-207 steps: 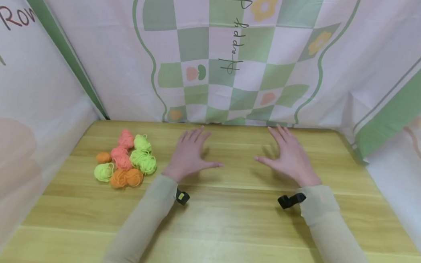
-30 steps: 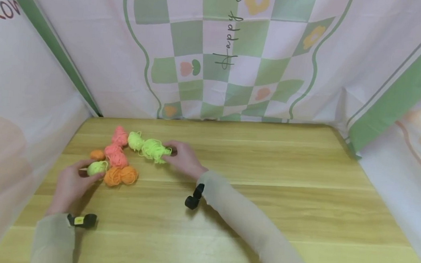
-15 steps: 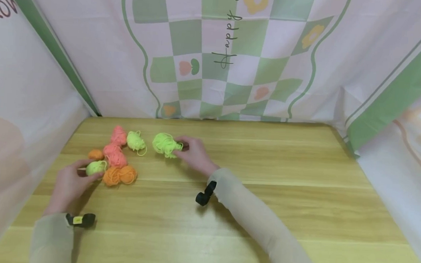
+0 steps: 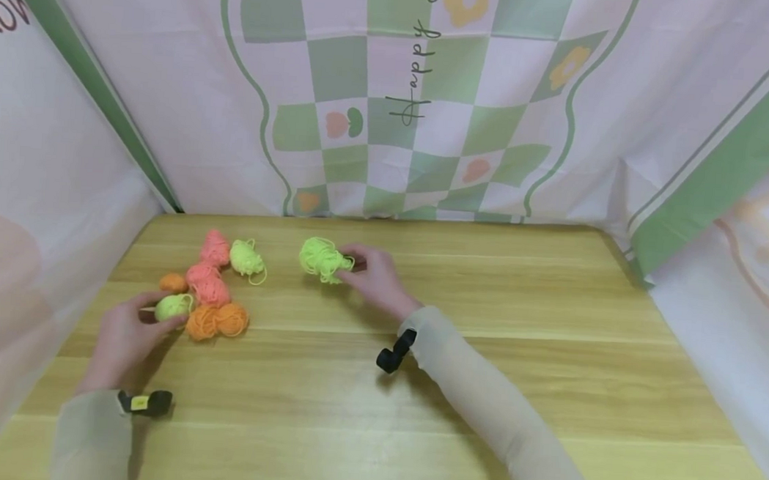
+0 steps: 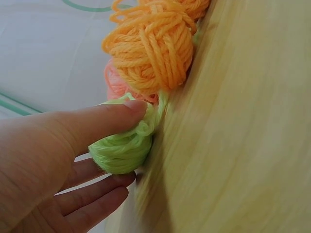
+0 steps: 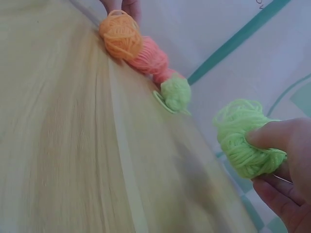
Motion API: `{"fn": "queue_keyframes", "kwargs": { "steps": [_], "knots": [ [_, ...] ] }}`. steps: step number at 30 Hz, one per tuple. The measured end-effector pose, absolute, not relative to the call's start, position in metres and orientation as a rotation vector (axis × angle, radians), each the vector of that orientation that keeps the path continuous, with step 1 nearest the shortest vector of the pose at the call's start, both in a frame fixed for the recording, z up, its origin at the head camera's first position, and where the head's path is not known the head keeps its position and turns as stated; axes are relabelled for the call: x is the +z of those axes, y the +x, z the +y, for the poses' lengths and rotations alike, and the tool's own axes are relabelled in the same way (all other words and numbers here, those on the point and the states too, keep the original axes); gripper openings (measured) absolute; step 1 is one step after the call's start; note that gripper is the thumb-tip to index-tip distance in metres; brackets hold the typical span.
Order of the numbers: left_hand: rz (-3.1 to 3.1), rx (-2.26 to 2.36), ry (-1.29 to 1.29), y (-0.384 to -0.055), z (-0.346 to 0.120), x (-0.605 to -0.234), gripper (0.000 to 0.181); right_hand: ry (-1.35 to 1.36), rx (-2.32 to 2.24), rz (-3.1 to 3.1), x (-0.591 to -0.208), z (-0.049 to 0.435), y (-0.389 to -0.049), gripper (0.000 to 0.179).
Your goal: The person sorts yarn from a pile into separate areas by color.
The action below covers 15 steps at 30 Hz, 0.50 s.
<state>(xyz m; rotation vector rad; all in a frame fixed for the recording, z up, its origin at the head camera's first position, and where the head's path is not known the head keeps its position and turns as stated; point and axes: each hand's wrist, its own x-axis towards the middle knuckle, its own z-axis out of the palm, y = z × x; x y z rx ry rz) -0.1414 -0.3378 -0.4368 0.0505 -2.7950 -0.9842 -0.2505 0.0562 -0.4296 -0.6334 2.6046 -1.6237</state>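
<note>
My right hand (image 4: pixel 380 282) pinches a lime-green ball of yarn (image 4: pixel 321 259) between thumb and fingers. In the right wrist view this yarn ball (image 6: pixel 243 141) hangs above the table, its shadow falling on the wood. At the left, my left hand (image 4: pixel 122 335) holds a smaller lime-green yarn ball (image 4: pixel 172 308), thumb on one side and fingers on the other, as the left wrist view also shows. Touching or close to that ball are orange yarn balls (image 4: pixel 203 322) and a pink one (image 4: pixel 208 284).
A second pink yarn ball (image 4: pixel 215 248) lies farther back, beside another lime-green ball (image 4: pixel 247 258) with a loose strand. A small orange ball (image 4: pixel 173 282) sits at the group's left. The wooden table (image 4: pixel 481 393) ends at a patterned cloth (image 4: pixel 402 109) behind, with more cloth at both sides.
My right hand has taken the larger lime-green yarn ball away from the group, rightward and off the table. Over the last second my left hand has stayed at the small green ball.
</note>
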Motion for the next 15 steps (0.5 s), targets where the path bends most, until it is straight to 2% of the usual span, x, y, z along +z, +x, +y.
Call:
{"fn": "queue_keyframes", "kwargs": {
  "steps": [15],
  "knots": [
    [-2.789, -1.027, 0.050, -0.140, -0.338, -0.436, 0.057, -0.524, -1.667, 2.650, -0.425, 0.100, -0.251, 0.041]
  ]
}}
